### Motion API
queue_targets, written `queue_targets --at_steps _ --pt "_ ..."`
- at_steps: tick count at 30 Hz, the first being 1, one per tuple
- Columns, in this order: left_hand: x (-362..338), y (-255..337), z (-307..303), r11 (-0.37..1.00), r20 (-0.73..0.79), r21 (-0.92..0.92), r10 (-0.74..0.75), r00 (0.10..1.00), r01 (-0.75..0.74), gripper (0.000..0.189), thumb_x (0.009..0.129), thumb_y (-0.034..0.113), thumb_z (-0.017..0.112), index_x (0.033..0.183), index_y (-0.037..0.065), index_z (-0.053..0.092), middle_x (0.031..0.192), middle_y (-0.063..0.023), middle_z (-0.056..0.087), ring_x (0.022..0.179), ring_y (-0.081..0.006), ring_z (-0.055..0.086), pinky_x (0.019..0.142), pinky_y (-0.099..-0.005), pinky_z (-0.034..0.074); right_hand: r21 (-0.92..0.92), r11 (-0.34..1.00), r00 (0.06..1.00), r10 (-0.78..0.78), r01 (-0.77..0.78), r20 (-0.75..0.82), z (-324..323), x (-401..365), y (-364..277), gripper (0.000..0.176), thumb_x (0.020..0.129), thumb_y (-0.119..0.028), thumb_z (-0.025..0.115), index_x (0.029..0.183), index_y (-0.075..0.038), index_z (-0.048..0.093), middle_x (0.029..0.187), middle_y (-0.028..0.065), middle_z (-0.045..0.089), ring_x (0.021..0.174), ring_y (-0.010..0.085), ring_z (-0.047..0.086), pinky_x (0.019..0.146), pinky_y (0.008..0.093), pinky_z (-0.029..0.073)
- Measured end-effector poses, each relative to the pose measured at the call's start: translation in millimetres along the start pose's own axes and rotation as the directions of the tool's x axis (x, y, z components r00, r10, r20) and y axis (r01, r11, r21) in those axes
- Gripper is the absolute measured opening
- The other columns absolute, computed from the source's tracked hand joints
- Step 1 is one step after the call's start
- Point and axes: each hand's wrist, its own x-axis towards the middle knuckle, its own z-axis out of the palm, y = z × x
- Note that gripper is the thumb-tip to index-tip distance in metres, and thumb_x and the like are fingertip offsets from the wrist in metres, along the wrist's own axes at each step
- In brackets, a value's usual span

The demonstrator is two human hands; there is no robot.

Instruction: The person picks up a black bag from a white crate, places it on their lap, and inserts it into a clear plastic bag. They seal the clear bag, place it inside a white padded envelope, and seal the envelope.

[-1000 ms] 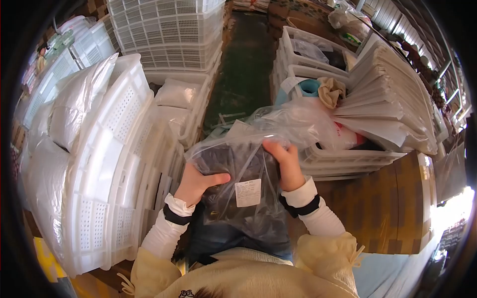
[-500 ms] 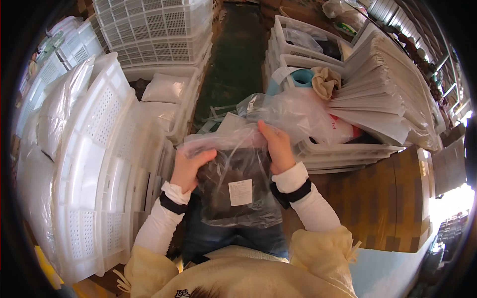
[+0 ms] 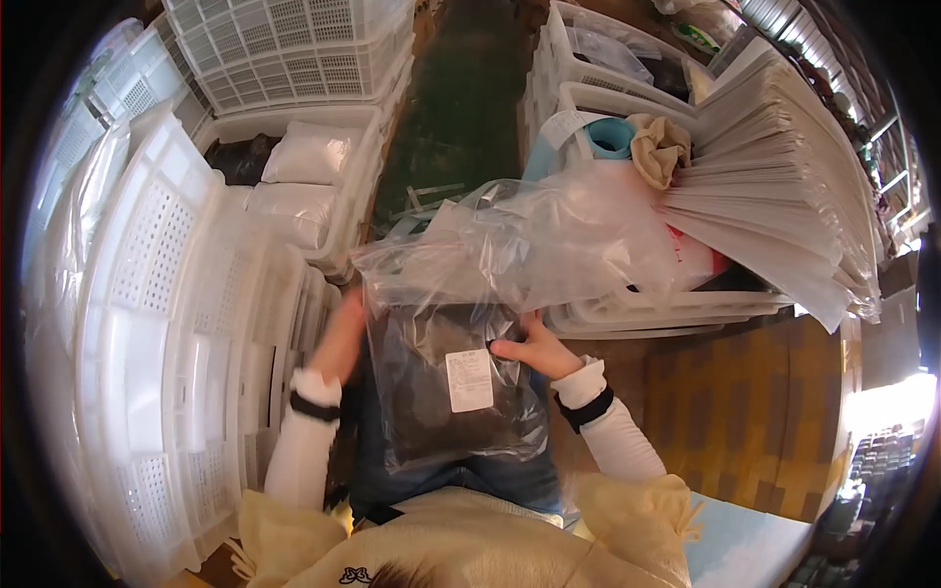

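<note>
A clear zip-lock bag (image 3: 417, 372) with dark folded fabric inside and a white printed label (image 3: 470, 380) on its front is in front of my lap. My right hand (image 3: 545, 348) grips its right edge, thumb pressed on the front beside the label, fingers behind. At the bag's upper left edge is my left hand (image 3: 341, 333), blurred, its fingers partly hidden by the bag. Loose clear plastic bags (image 3: 578, 225) lie just beyond the held one and overlap its top.
White perforated crates (image 3: 162, 240) stand on the left, some holding white packages (image 3: 312, 154). On the right, crates (image 3: 676, 312) carry a fanned stack of white sheets (image 3: 774, 176), a blue tape roll (image 3: 610, 137) and beige cloth (image 3: 659, 149). A taped cardboard box (image 3: 735, 412) sits below.
My right hand has moved down from the bag's top to its right side. My left hand has shifted left, its thumb off the front. The bag now hangs flatter, its front more visible.
</note>
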Motion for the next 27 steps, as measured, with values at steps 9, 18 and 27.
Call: queue_targets --at_steps 9,18,27 --pt "-43 -4 54 0.964 -0.144 0.246 0.136 0.980 -0.098 0.062 0.065 0.002 0.077 0.118 0.001 0.045 0.110 -0.0097 0.055 0.099 -0.0190 0.055 0.087 -0.0308 0.044 0.618 0.785 0.977 0.097 0.043 -0.190 35 1 -59 0.039 0.077 -0.013 0.070 0.109 0.002 0.054 0.098 0.0057 0.061 0.088 0.0123 0.056 0.079 0.0251 0.044" --pt "-25 9 57 0.988 -0.212 -0.128 -0.113 0.971 0.087 0.034 0.078 0.001 0.061 0.111 -0.001 0.053 0.103 -0.0116 0.060 0.093 -0.0210 0.060 0.082 -0.0335 0.049 0.686 0.723 0.899 0.348 -0.076 -0.267 28 -6 -51 0.017 0.080 -0.010 0.064 0.093 0.000 0.059 0.084 0.0024 0.061 0.072 0.0101 0.055 0.064 0.0245 0.044" --pt "19 29 22 0.979 -0.178 -0.124 -0.183 0.967 0.163 0.024 0.086 0.008 0.058 0.107 -0.002 0.054 0.102 -0.0145 0.062 0.090 -0.0220 0.063 0.080 -0.0317 0.051 0.775 0.631 0.955 0.245 -0.026 -0.167 -26 19 -17 0.018 0.081 -0.013 0.064 0.096 -0.004 0.059 0.089 0.0061 0.061 0.082 0.0182 0.061 0.069 0.0306 0.048"
